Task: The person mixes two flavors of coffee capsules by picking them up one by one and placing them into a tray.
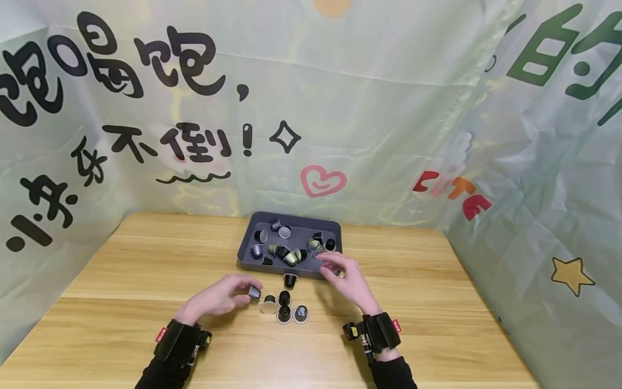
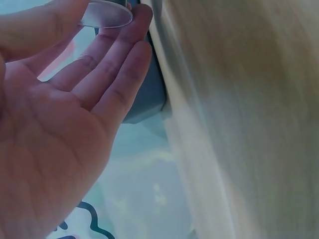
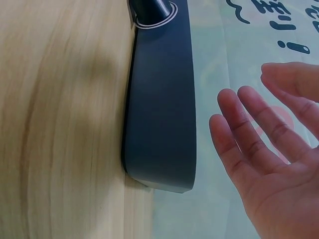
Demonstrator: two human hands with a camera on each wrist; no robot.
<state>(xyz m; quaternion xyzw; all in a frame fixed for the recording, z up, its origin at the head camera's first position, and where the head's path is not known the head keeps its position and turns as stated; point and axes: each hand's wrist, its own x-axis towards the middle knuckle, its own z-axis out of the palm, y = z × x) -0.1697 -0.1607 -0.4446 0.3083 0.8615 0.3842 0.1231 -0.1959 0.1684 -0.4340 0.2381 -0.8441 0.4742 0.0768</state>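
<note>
My left hand [image 1: 221, 294] pinches a grey-blue coffee capsule [image 1: 254, 293] between thumb and fingers, just above the table. The capsule's pale round lid [image 2: 107, 15] shows at the fingertips in the left wrist view. Beside it on the table stand a tilted capsule with a pale lid [image 1: 268, 306], two black capsules [image 1: 284, 298] and a dark capsule with a silvery top [image 1: 301, 313]. My right hand [image 1: 347, 278] hovers over the near right corner of a dark grey tray [image 1: 252, 264], fingers loosely bent, near a pale-rimmed capsule [image 1: 318, 252]. No object shows in its grasp.
Several black, green and grey-blue capsules [image 1: 290, 258] lie scattered in the tray. One black capsule [image 1: 290, 280] stands on the wooden table [image 1: 413, 302] against the tray's front wall. A printed cloth [image 1: 379, 135] hangs behind the table and at its sides.
</note>
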